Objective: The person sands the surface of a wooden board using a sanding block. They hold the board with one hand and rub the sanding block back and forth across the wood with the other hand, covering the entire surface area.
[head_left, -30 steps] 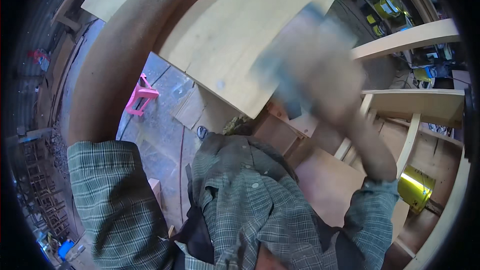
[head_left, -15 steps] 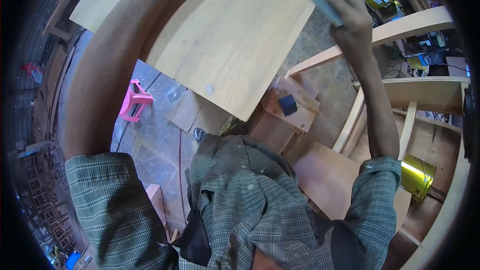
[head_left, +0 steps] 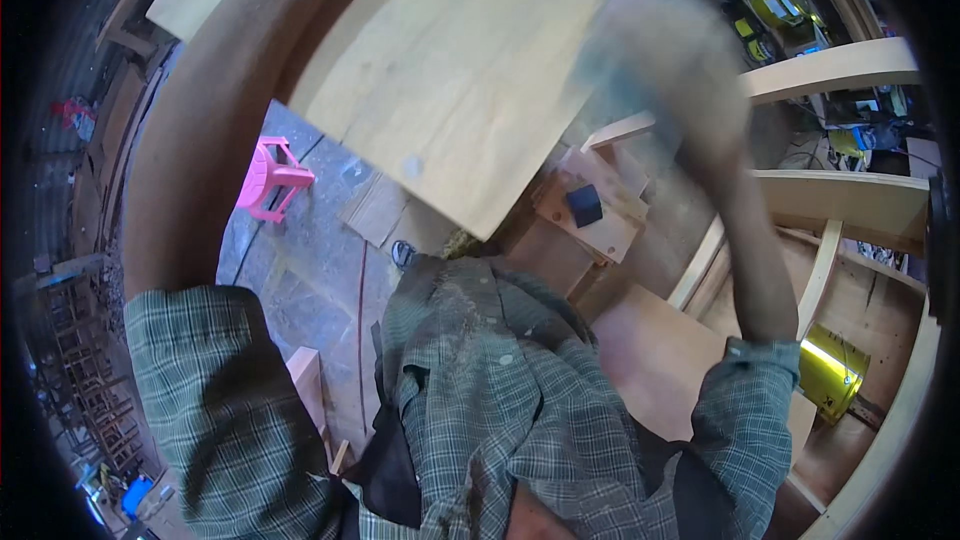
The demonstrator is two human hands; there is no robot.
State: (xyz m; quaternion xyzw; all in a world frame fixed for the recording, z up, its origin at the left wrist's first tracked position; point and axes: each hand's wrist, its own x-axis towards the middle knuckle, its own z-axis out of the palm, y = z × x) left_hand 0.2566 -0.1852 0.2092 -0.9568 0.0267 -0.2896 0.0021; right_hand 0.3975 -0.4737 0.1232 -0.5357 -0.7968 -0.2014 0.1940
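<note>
A pale wooden board (head_left: 450, 100) lies in front of me, its near corner pointing toward my body. My right hand (head_left: 690, 75), smeared by motion, is at the board's right edge. Its fingers are closed on a grey-blue piece of sandpaper (head_left: 597, 50), which is blurred too; whether it touches the edge is hard to tell. My left forearm (head_left: 190, 170) reaches up across the board's left side, and the hand itself lies beyond the upper edge of the picture.
A pink plastic stool (head_left: 275, 178) stands on the floor at left. Right of the board's corner, a dark block (head_left: 584, 206) rests on stacked wood pieces (head_left: 600, 240). A curved wooden frame (head_left: 830, 70) and a yellow can (head_left: 832, 372) are at right, with more cans (head_left: 780, 0) behind.
My right hand with the sandpaper has moved slightly left and nearer along the board's right edge, and is now blurred. The view has shifted a little. My left arm keeps nearly the same pose.
</note>
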